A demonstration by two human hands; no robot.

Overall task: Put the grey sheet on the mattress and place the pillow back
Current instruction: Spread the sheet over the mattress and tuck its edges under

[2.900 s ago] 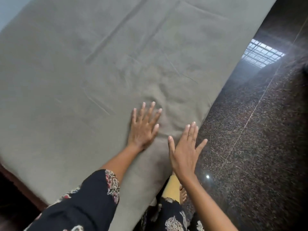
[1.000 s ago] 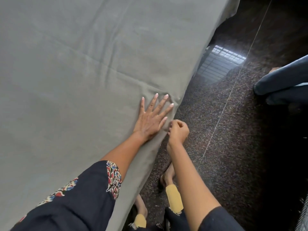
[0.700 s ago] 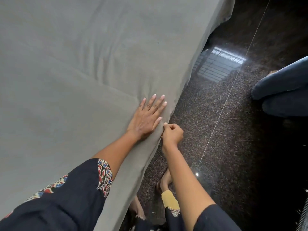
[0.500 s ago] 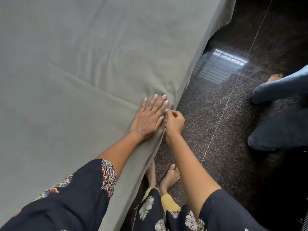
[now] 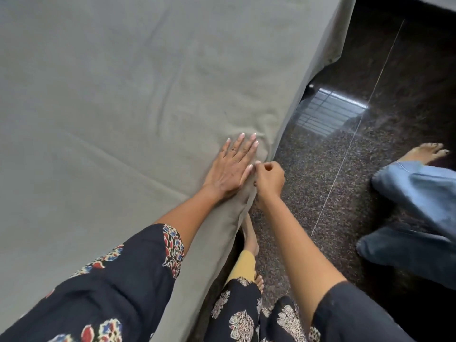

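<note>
The grey sheet (image 5: 128, 95) covers the mattress and fills the left and upper part of the view, with a few soft creases. Its edge hangs over the mattress's right side down toward the floor. My left hand (image 5: 232, 166) lies flat on the sheet, fingers straight, pressing near that right edge. Just beside it, my right hand (image 5: 269, 178) has its fingers curled and pinches the sheet's edge at the mattress side. No pillow is in view.
Dark polished stone floor (image 5: 333, 181) runs along the right of the bed, reflecting a window grille. Another person's leg in blue jeans (image 5: 419, 193) and bare foot (image 5: 424, 153) stand at the right. My own feet (image 5: 251, 240) are close under the mattress edge.
Both hands went from flat smoothing to my right hand pinching the sheet's edge while the left stays flat. I have shifted along the bed, and another person's legs have come closer at the right.
</note>
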